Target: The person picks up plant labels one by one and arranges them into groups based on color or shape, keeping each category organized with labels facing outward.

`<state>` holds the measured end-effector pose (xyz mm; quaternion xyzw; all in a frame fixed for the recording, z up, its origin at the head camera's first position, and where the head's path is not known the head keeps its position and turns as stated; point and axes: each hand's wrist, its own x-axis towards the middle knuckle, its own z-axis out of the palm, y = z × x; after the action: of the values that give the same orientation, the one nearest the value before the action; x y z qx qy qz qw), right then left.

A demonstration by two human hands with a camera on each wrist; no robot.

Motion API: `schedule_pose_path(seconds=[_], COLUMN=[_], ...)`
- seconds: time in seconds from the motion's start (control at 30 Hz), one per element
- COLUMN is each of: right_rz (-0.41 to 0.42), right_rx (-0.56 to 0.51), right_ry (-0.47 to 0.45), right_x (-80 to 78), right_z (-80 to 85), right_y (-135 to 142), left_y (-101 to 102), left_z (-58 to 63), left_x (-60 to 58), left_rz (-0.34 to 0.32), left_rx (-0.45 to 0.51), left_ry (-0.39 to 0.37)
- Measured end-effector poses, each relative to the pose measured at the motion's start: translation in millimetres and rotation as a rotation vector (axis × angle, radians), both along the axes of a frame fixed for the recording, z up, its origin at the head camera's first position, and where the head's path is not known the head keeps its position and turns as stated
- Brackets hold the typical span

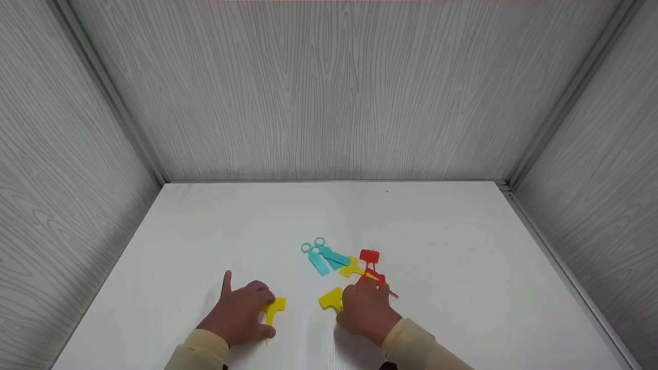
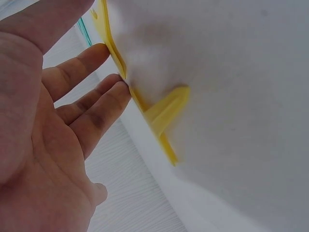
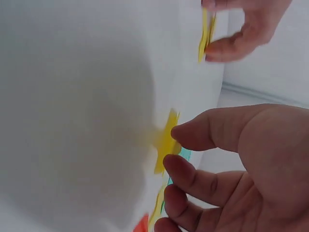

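Note:
My left hand [image 1: 241, 312] holds a yellow T-shaped plastic plant label [image 1: 277, 304] low over the white table. Its thumb is by the narrow stem and the forefinger by the broad head; the little finger sticks out. To the right, my right hand [image 1: 367, 311] has thumb and forefinger at a second yellow T-shaped plant label [image 1: 329, 299], whose stem is partly hidden. In the right wrist view the fingertips [image 3: 178, 169] meet this label [image 3: 169, 142]. Red labels [image 1: 369, 256] and a third yellow label [image 1: 349, 267] lie just beyond the right hand.
Flat teal tags [image 1: 318, 263] with ring ends lie overlapping at mid-table, beside the third yellow label. The white tabletop [image 1: 231, 221] is bounded by a grey wood-grain back wall [image 1: 329, 103] and side walls [image 1: 67, 180].

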<state>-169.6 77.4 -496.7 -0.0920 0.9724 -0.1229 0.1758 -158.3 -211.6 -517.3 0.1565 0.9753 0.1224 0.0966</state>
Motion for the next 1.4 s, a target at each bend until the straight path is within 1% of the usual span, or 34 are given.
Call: schedule_pose_path(seconds=[0.13,0.33,0.5,0.67,0.8,1.0,1.2,1.3,1.4], right_rz=[-0.016,-0.075,-0.071,-0.045,-0.016,0.003,-0.017,-0.042,-0.074], right_rx=[-0.015,-0.038,-0.069,-0.060,-0.061,-0.046,-0.045,-0.053,-0.050], right_ry=[-0.049,-0.086,-0.092,-0.069,-0.050,-0.021,-0.023,-0.023,0.004], right_x=[8.8,12.9,16.2,18.7,20.6,21.6,19.9,17.4,12.1], right_z=[-1.9,-8.7,-12.5,-15.4,-16.3,-17.6,-18.5,-17.0,-14.0], right_y=[-22,-53,-67,-77,-80,-81,-79,-73,-64], left_y=[0,0,1,0,-1,-2,-3,-2,-2], left_z=[-1.9,-2.5,-1.8,-3.7,-4.1,-4.2,-4.0,-4.3,-4.8], left_x=[-0.4,0.0,-0.6,-0.6,-0.1,1.5,2.1,1.3,0.7], left_rz=[0.017,0.034,0.039,0.030,0.027,0.019,0.013,0.020,0.025], left_rx=[-0.008,0.017,0.010,0.021,0.042,0.024,0.017,0.022,0.030], left_ry=[-0.006,-0.020,-0.025,-0.008,-0.002,0.017,0.027,0.017,0.000])
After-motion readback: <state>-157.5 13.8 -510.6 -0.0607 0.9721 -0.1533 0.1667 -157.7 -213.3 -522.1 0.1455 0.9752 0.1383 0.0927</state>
